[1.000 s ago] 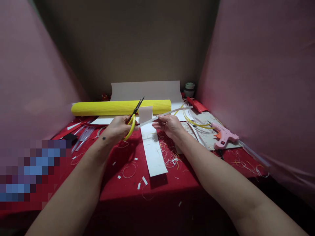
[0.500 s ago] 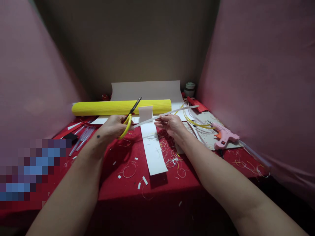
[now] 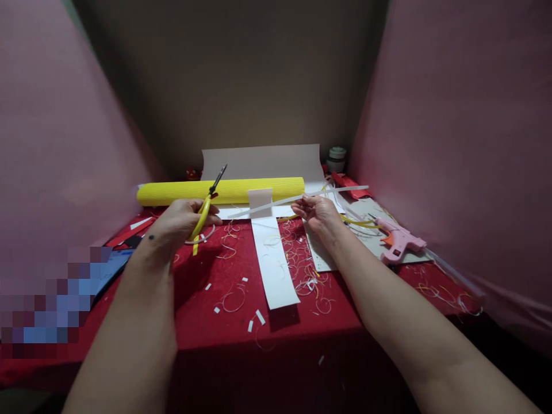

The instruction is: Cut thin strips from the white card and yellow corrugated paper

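My left hand point(image 3: 179, 221) is closed around a pair of yellow-handled scissors point(image 3: 202, 217), whose dark blades point up and away. A thin curled strip point(image 3: 209, 236) shows below these fingers. Pinched in my right hand point(image 3: 321, 215) is a long, narrow white strip point(image 3: 282, 201). It slants across the middle, its left end just right of my left fingers. Beneath it a wider white paper piece point(image 3: 276, 267) lies toward the table's front, its far end raised against a yellow corrugated roll point(image 3: 185, 192).
A pink glue gun point(image 3: 403, 238) rests on a grey board point(image 3: 325, 261) at the right. Thread-like scraps and small white cuttings point(image 3: 259, 317) litter the red cloth point(image 3: 198, 328). A large white sheet point(image 3: 263, 161) curls up behind the roll; a lidded jar point(image 3: 336, 158) stands at back right.
My left hand and the scissors have moved left, away from the strip's end. My right hand has shifted right with the narrow strip. The view has moved slightly.
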The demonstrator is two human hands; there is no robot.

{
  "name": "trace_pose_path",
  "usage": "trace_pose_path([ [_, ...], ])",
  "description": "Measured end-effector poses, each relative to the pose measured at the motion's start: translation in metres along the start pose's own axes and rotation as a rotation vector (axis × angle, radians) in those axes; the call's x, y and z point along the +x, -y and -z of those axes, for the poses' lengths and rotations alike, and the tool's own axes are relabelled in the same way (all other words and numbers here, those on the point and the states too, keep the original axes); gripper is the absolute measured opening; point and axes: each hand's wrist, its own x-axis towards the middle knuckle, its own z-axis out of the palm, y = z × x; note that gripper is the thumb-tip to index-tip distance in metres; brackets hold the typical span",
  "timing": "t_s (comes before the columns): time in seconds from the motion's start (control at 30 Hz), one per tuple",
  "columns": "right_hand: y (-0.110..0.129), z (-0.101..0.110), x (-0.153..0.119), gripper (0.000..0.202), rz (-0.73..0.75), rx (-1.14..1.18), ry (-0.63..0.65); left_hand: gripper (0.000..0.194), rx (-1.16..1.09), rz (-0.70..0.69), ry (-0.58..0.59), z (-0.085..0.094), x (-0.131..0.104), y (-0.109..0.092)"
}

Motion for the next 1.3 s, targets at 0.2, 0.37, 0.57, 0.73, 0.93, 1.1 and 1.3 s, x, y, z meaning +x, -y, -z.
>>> trace_pose_path([
  [0.2, -0.002, 0.001, 0.001, 0.011, -0.016, -0.004, 0.017, 0.031, -0.155, -0.068, -0.061, -0.022, 0.004, -0.001],
  [0.37, -0.003, 0.003, 0.002, 0.011, -0.023, 0.000, 0.044, 0.025, 0.005, -0.144, -0.095, -0.035, 0.010, 0.002],
  [0.57, -0.002, 0.004, 0.003, 0.011, -0.033, 0.027, 0.029, 0.022, -0.029, -0.097, -0.080, -0.031, 0.006, -0.001],
  [0.73, -0.007, -0.003, -0.006, 0.007, -0.041, -0.048, 0.147, 0.024, -0.078, -0.089, -0.068, -0.035, -0.001, -0.009],
  [0.93, -0.017, -0.009, -0.011, 0.012, -0.098, -0.168, 0.180, 0.021, -0.117, -0.083, 0.000, -0.040, -0.002, -0.010],
  [1.1, -0.019, -0.011, -0.009, 0.015, -0.098, -0.171, 0.167, 0.019, -0.088, -0.100, -0.001, -0.041, -0.003, -0.011],
  [1.3, -0.022, -0.011, -0.006, 0.018, -0.055, -0.122, 0.202, 0.010, 0.000, -0.099, -0.041, -0.037, 0.004, -0.002],
])
